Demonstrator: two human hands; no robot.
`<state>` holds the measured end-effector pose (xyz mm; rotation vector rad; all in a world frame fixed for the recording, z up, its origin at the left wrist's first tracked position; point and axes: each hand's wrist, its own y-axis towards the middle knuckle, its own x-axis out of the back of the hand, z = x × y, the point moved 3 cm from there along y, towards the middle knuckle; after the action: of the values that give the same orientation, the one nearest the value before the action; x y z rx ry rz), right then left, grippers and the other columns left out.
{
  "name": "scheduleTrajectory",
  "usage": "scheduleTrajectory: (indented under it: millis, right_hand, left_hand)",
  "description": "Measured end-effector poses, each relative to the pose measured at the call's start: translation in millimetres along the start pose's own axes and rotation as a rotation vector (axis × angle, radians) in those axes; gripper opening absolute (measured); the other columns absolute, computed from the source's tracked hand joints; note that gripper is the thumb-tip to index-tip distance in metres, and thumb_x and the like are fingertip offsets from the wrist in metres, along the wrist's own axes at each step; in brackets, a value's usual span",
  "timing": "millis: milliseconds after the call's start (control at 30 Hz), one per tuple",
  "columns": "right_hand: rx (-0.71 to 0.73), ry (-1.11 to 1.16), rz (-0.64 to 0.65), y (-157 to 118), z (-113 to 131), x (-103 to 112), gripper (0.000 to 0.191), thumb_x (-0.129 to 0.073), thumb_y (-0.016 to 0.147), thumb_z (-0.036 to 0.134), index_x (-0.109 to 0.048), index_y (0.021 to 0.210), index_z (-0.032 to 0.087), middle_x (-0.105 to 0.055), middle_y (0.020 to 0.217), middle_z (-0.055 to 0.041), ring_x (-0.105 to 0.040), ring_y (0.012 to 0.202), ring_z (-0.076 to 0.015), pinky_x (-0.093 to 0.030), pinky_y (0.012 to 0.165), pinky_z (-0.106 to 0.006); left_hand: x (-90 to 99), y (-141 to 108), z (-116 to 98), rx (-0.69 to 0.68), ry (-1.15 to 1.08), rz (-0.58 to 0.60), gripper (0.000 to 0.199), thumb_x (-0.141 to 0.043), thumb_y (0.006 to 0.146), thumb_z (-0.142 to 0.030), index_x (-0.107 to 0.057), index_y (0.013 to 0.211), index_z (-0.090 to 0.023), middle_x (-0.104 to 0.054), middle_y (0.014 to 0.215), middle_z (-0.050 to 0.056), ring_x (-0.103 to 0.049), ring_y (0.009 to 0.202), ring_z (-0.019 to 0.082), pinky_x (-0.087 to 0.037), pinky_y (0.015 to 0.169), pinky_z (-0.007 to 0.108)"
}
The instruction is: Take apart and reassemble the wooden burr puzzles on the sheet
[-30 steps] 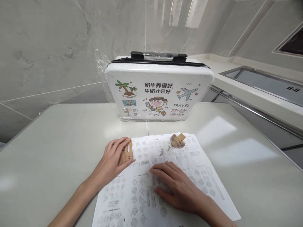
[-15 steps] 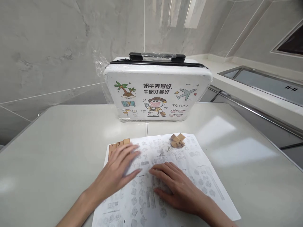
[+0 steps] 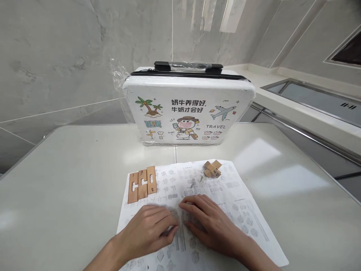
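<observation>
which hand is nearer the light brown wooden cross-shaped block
Right. The right hand is over the printed white paper sheet, on the near side of the light brown wooden cross-shaped block; the left hand is farther from it, toward the person and to the left.

White case (image 3: pixel 188 113): "奶牛养得好, 牛奶才会好", "TRAVEL". Rightmost wooden plate (image 3: pixel 152 188): "2"; leftmost wooden plate (image 3: pixel 133 194): "1". Sheet (image 3: pixel 262 248): print illegible.

The sheet (image 3: pixel 225 195) is cut off by the bottom edge, its print (image 3: pixel 244 218) too small to read.

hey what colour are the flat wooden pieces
The flat wooden pieces are brown, as the head view shows.
</observation>
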<state>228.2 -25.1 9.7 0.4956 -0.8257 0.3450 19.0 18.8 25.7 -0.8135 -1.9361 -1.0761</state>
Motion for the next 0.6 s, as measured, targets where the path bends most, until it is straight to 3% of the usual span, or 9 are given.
scheduleTrajectory:
  millis: [167, 300, 467, 600]
  right_hand:
    - [-0.020, -0.028, -0.019, -2.2, -4.2, -2.9, 0.043, -0.058, 0.102, 0.012, -0.054, 0.144, 0.021, -0.069, 0.133, -0.0154, -0.070, 0.117, -0.0306, -0.064, 0.098, -0.050]
    - [-0.079, -0.073, -0.107, -5.0, -11.4, -3.9, 0.041, -0.054, 0.105, 0.015, -0.052, 0.146, 0.022, -0.068, 0.133, -0.0166, -0.072, 0.116, -0.0320, -0.065, 0.094, -0.051]
    - [-0.261, 0.027, -0.277, -6.8, -22.2, 0.3, 0.040, -0.048, 0.106, 0.018, -0.048, 0.146, 0.024, -0.072, 0.118, -0.0121, -0.073, 0.079, -0.0220, -0.065, 0.069, -0.039]
    - [-0.436, 0.171, -0.452, -9.4, -29.8, 5.9, 0.043, -0.050, 0.107, 0.024, -0.043, 0.149, 0.025, -0.072, 0.113, -0.0086, -0.066, 0.065, -0.0165, -0.061, 0.058, -0.031]
  left_hand:
    - [-0.5, 1.6, -0.1, -0.001, -0.003, 0.003, 0.016, -0.054, 0.100, -0.011, -0.059, 0.091, -0.022, -0.055, 0.064, -0.005, -0.051, 0.052, 0.013, -0.039, 0.053, 0.028]
    - [-0.4, 2.0, -0.4, 0.003, -0.003, 0.015, 0.017, -0.053, 0.100, -0.010, -0.059, 0.090, -0.022, -0.056, 0.064, -0.005, -0.050, 0.052, 0.013, -0.037, 0.052, 0.029]
    - [1.0, 2.8, -1.2, -0.002, -0.008, 0.009, 0.018, -0.053, 0.099, -0.009, -0.060, 0.090, -0.022, -0.056, 0.063, -0.005, -0.052, 0.051, 0.013, -0.037, 0.051, 0.028]
    - [0.8, 2.5, -0.6, -0.008, -0.011, 0.006, 0.018, -0.053, 0.100, -0.010, -0.060, 0.089, -0.022, -0.056, 0.062, -0.005, -0.051, 0.051, 0.013, -0.037, 0.051, 0.028]
